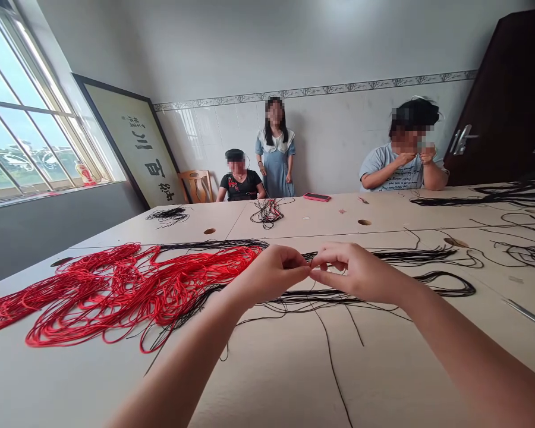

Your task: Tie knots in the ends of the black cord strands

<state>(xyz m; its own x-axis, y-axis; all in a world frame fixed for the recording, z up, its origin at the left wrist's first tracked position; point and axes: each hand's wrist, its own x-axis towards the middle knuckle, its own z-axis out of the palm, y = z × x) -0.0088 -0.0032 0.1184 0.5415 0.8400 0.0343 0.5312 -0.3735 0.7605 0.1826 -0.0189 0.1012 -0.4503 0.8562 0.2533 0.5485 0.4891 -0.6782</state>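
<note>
My left hand [279, 270] and my right hand [345, 267] meet fingertip to fingertip above the table. Both are closed in a pinch on a thin black cord [327, 345], whose loose end trails down toward the near table edge. The bit between the fingertips is too small to make out. Below and behind my hands lie bundles of black cord [428, 255], stretched across the table. Left of my left hand spreads a large tangled heap of red cord [182, 279].
Across the table [267, 380] sit two people [241, 181] [399, 163], and another person [275, 154] stands by the wall. A pink-edged phone [316, 197] and a small cord bundle [267, 213] lie on the far side. At right is a metal rod-like tool [528, 315].
</note>
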